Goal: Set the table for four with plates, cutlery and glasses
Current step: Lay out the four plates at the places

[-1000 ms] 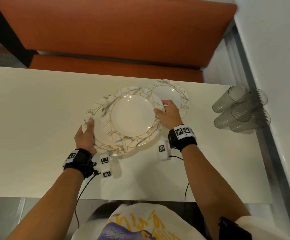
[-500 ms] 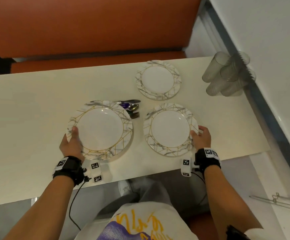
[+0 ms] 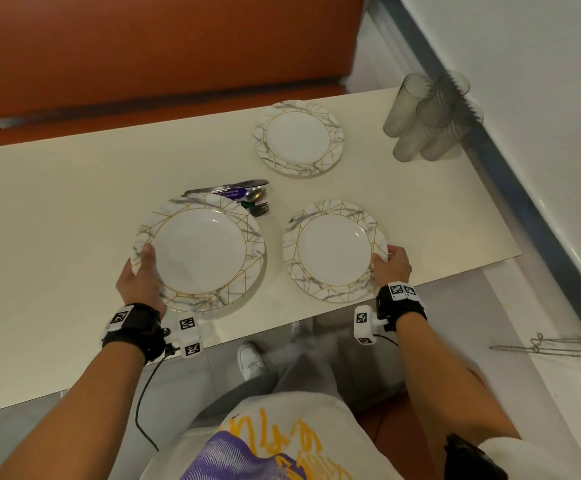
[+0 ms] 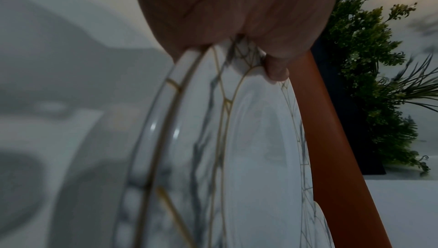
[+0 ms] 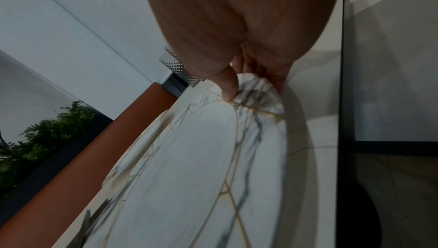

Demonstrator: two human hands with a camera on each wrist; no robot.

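Marble-veined china with gold lines fills both grips: the left hand (image 3: 140,284) pinches the near-left rim of the stacked plates (image 3: 202,251), thumb (image 4: 276,70) pressed on top and the rest of the fingers tucked out of sight beneath, and the left wrist view shows two rims one over the other, so that is a pair of plates held just off the cream table (image 3: 57,220). Over on the other side, the right hand (image 3: 393,266) grips the near-right edge of a single plate (image 3: 334,251), thumb (image 5: 228,85) on the rim, fingers curled under the edge; that plate sits just beside the stack, a narrow strip of table between them, close to the near edge of the table. Just beyond the left hand's stack, partly hidden under its far rim, lies the cutlery (image 3: 247,197): a knife, a spoon bowl and fork tines peeking out with a purple label among them. Farther out, beyond the right hand's plate and well apart from it, a third plate (image 3: 298,138) rests flat on its own. Off to the far right, against the wall, a cluster of smoky tumblers (image 3: 427,116) stands together at the table's corner. Behind the table runs an orange bench (image 3: 160,46).
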